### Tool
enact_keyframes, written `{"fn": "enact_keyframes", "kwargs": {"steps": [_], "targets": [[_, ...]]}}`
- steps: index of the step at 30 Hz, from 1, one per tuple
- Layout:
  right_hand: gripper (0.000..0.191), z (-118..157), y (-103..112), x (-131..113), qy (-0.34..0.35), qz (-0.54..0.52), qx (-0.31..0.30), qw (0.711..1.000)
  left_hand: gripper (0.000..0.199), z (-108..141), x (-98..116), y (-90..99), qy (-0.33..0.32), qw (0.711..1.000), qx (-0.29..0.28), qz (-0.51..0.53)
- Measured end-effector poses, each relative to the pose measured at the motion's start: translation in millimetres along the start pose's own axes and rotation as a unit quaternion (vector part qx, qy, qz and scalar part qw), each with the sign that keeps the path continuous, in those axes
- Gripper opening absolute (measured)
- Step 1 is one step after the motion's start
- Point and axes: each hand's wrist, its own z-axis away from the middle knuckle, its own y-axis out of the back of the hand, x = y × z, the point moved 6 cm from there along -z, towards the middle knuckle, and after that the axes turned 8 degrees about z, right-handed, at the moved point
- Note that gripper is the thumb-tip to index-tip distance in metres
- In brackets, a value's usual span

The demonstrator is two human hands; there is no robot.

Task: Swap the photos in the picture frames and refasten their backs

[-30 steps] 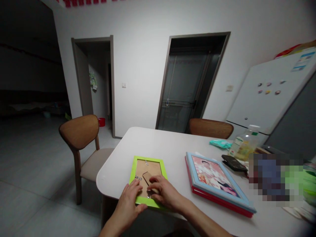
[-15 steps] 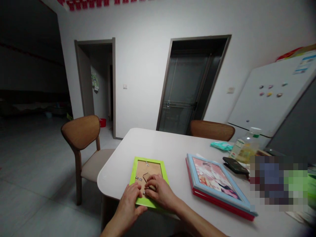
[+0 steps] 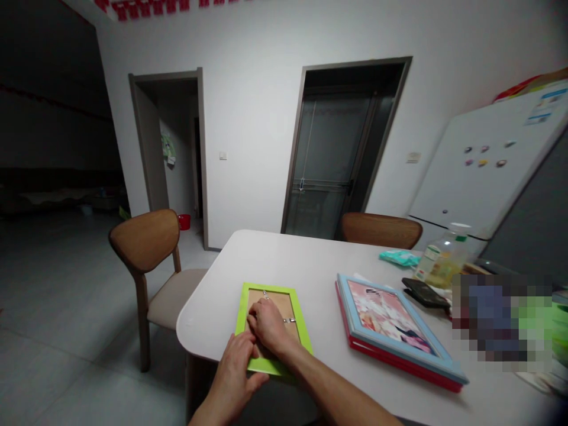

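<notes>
Clasping the green frame [image 3: 302,322], the left hand [image 3: 237,368] adjoins the right hand [image 3: 268,324], whose hold, fingertips hidden, is unclear.

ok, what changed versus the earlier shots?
Right hand moved left and away from the person across the green frame's back, uncovering the right clip and hiding the left one. Can't tell if its fingers took hold of anything. Unchanged: left hand at the near-left corner, blue frame on its stack.
</notes>
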Motion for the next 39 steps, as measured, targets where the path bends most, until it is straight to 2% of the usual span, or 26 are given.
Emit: {"fn": "enact_keyframes", "kwargs": {"steps": [3,8,10,13,19,23,29,35,39], "targets": [[0.022,5.1,11.9,11.8,0.012,-0.004,-0.001,1.000,0.025,0.8,-1.3,0.1,0.008,1.000,-0.001,0.004],[0.023,22.5,36.3,59.0,-0.002,0.026,-0.025,0.999,0.027,1.9,-3.2,-1.1,0.008,1.000,-0.003,0.013],[0.024,26.9,38.4,74.2,-0.011,0.041,-0.040,0.998,0.028,1.5,-3.8,-1.5,0.007,1.000,-0.001,0.014],[0.025,27.4,35.9,83.9,-0.027,0.060,-0.040,0.997,0.029,0.9,-3.5,-1.4,0.001,1.000,0.002,0.019],[0.026,19.6,30.9,77.6,-0.039,0.080,-0.030,0.996,0.032,1.3,-4.4,-0.5,0.002,1.000,0.005,0.022],[0.027,4.8,23.5,69.0,-0.033,0.079,-0.026,0.996,0.034,-1.0,-2.2,-5.6,0.002,1.000,0.006,0.019],[0.028,-19.0,7.0,77.3,-0.113,0.099,-0.015,0.989,0.035,-3.9,3.2,-15.0,0.001,1.000,0.000,0.019],[0.028,-18.6,2.7,75.7,-0.118,0.097,-0.022,0.988,0.035,-7.1,1.4,-14.6,0.010,1.000,-0.011,0.023],[0.027,-14.5,12.0,64.0,-0.099,0.087,-0.022,0.991,0.035,-7.4,3.5,-13.3,0.009,1.000,-0.010,0.024]]}}
